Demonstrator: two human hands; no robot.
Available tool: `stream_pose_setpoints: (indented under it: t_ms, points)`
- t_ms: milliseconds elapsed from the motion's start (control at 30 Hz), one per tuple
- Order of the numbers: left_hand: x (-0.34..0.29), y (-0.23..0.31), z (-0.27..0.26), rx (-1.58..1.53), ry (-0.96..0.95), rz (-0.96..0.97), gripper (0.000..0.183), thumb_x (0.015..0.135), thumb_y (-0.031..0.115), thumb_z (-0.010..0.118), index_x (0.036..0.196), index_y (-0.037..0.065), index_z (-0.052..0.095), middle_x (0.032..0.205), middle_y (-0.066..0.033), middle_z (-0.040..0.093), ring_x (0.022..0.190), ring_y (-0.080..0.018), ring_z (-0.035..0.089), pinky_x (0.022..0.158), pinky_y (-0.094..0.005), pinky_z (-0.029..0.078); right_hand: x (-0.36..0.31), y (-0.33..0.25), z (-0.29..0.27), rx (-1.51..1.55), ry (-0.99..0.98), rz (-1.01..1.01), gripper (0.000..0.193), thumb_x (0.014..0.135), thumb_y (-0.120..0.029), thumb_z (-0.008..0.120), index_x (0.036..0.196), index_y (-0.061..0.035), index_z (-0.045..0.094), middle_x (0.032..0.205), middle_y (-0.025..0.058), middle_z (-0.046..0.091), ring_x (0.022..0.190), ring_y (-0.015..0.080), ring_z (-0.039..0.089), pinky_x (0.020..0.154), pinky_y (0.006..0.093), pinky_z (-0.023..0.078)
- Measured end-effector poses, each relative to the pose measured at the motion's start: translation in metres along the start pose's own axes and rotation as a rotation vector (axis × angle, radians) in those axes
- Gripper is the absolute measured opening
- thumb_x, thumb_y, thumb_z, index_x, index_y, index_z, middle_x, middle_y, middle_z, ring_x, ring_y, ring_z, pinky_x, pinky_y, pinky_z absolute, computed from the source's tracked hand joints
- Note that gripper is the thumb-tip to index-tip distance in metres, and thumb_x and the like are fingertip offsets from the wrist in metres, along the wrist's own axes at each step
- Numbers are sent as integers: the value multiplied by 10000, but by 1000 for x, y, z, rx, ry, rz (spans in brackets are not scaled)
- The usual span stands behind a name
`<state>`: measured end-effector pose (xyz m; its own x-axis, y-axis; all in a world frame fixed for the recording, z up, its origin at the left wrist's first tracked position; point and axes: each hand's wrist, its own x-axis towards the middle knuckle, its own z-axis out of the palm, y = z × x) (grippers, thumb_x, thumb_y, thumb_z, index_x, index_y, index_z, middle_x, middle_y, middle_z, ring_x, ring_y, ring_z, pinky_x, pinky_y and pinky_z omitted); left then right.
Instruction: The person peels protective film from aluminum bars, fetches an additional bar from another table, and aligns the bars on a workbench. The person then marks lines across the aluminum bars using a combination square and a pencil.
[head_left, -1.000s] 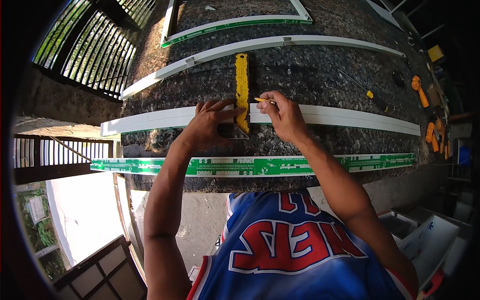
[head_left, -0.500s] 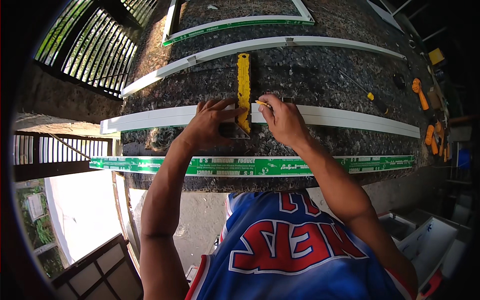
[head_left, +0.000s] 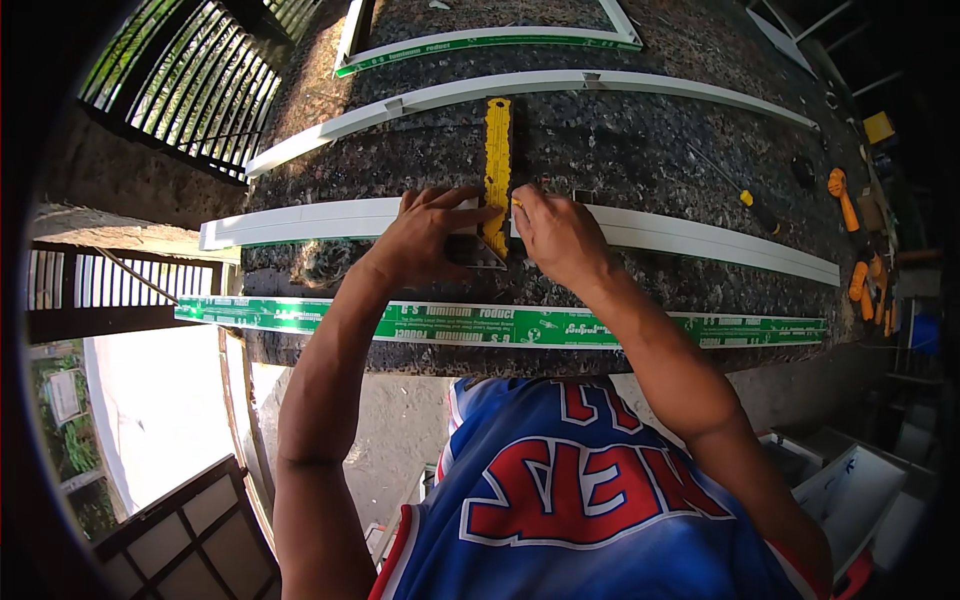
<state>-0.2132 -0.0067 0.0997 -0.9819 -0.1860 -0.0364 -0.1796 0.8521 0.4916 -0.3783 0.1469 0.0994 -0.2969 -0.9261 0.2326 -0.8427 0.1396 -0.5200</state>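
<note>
A yellow try square point(head_left: 497, 150) lies across a long white aluminium bar point(head_left: 690, 238), its blade pointing away from me. My left hand point(head_left: 425, 238) grips the lower end of the square and the bar together, its fingertips on the blade's edge and the thumb on the near side. Just right of the blade, my right hand point(head_left: 562, 236) pinches a thin yellow pencil point(head_left: 517, 203), its tip close to the blade's edge. Most of the pencil and the square's handle are hidden by my hands.
Nearer me lies a bar in green-and-white film point(head_left: 540, 326). Beyond are another white bar point(head_left: 440, 97) and a white frame point(head_left: 490, 40). On the right of the dark, rough table point(head_left: 400, 150) are a yellow-handled screwdriver point(head_left: 746, 199) and several orange-handled tools point(head_left: 842, 198).
My right hand has shifted slightly left, bringing the pencil up beside the square's blade. My left hand keeps its hold. The whole view has shifted a little.
</note>
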Motion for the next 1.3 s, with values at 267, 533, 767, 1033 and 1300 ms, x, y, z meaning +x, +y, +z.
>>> stream_pose_setpoints:
  t_ms: [267, 533, 767, 1033, 1300]
  points:
    - [-2, 5, -4, 15, -37, -46, 929, 551, 212, 894, 1417, 296, 567, 1531, -126, 425, 1429, -354, 357, 1202, -522, 211, -15, -17, -26, 59, -272, -1, 161, 959, -151, 574, 947, 5, 615, 717, 231, 659, 698, 404, 677, 640, 488, 530]
    - [1, 8, -4, 22, -31, -40, 921, 547, 200, 886, 1408, 306, 575, 1526, -122, 432, 1427, -359, 357, 1205, -523, 209, -8, -5, -20, 86, 28, 52, 139, 966, -134, 573, 998, -4, 611, 742, 227, 666, 706, 417, 672, 633, 491, 519]
    - [2, 2, -1, 6, -15, -24, 891, 560, 231, 892, 1392, 320, 584, 1527, -81, 443, 1419, -361, 366, 1182, -568, 212, -4, -1, -9, -64, -70, 29, 196, 958, -125, 603, 1104, 3, 630, 894, 235, 700, 783, 400, 691, 679, 455, 538]
    - [0, 1, 1, -2, -7, -31, 878, 567, 222, 887, 1388, 319, 589, 1525, -76, 446, 1418, -361, 367, 1185, -573, 200, -23, -17, -34, 59, -71, 16, 149, 947, -141, 606, 981, -2, 648, 782, 229, 676, 745, 401, 684, 665, 478, 534]
    - [-1, 1, 2, 1, -4, -39, 866, 573, 222, 884, 1383, 319, 594, 1525, -78, 445, 1418, -361, 367, 1182, -585, 194, -26, -10, -12, 11, -12, 10, 203, 936, -110, 639, 1096, 5, 683, 835, 226, 697, 755, 385, 689, 679, 439, 551]
